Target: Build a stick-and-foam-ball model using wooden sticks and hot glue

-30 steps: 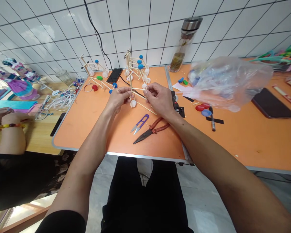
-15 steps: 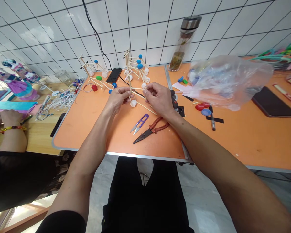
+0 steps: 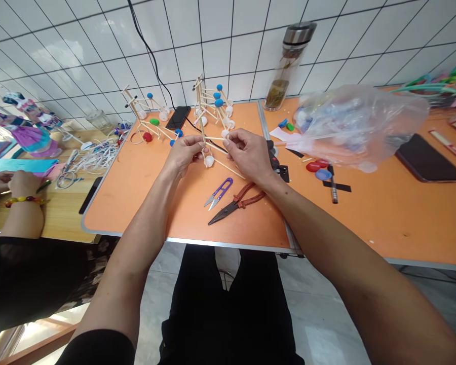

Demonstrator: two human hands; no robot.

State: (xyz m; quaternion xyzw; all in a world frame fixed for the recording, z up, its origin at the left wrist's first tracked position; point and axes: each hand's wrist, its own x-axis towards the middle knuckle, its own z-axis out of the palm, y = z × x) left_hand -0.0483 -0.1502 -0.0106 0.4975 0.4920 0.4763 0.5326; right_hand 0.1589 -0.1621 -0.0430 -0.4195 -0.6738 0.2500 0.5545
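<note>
My left hand [image 3: 184, 154] and my right hand [image 3: 249, 154] both pinch thin wooden sticks of a stick model [image 3: 203, 124] above the orange table [image 3: 144, 203]. The sticks cross between my fingers, and a white ball [image 3: 209, 161] sits on one just below them. A second stick model with blue and white balls [image 3: 150, 119] stands further left. Purple thread snips [image 3: 218, 194] and red-handled metal shears [image 3: 237, 204] lie on the table just below my hands, not touching them.
A black phone [image 3: 178, 117] and a glass bottle [image 3: 285, 68] stand at the back. A plastic bag [image 3: 359, 126] lies to the right beside a black tablet [image 3: 429, 159]. At left, a co-worker's hand [image 3: 25, 182] with a bead bracelet works over a wooden table [image 3: 57, 220].
My hands and the sticks have barely moved. The co-worker's hand has shifted slightly to the right.
</note>
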